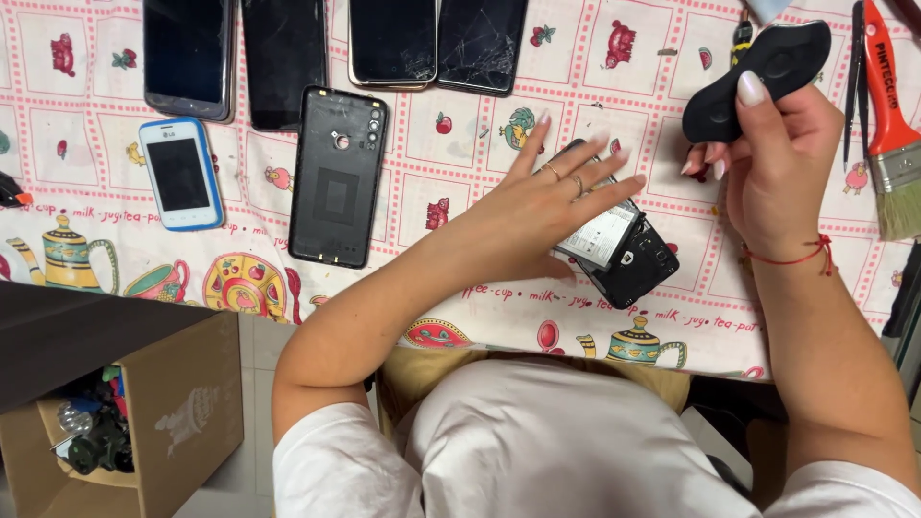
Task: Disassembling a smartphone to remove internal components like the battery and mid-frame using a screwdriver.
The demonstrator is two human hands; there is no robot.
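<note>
Far left there's a cardboard box [144, 422] below the table edge with odds and ends in it, and on the patterned tablecloth [460, 153] a small white phone with a blue rim [180, 174]. Along the top edge sits a row of dark phones, two of them with cracked glass. Next over is a black back cover [338, 176] lying flat, inner side up, long axis running away from the person.

Then the main bit: the left hand [537, 216] lies open, fingers spread, palm pressing down on the opened black phone [614, 245]. That phone lies diagonally, long axis from upper left to lower right, with its battery [602, 235] showing just past the fingertips. So the left hand is right on it, touching, and clearly the nearer one.

The right hand [782, 158] is up and to the right of the phone, off the cloth, closed around a black oval piece [758, 77] pinched between thumb and fingers. It's near the phone but not touching it.

Far right are dark tweezers [857, 77] and an orange-handled brush [890, 125], handles pointing away from the person.
</note>
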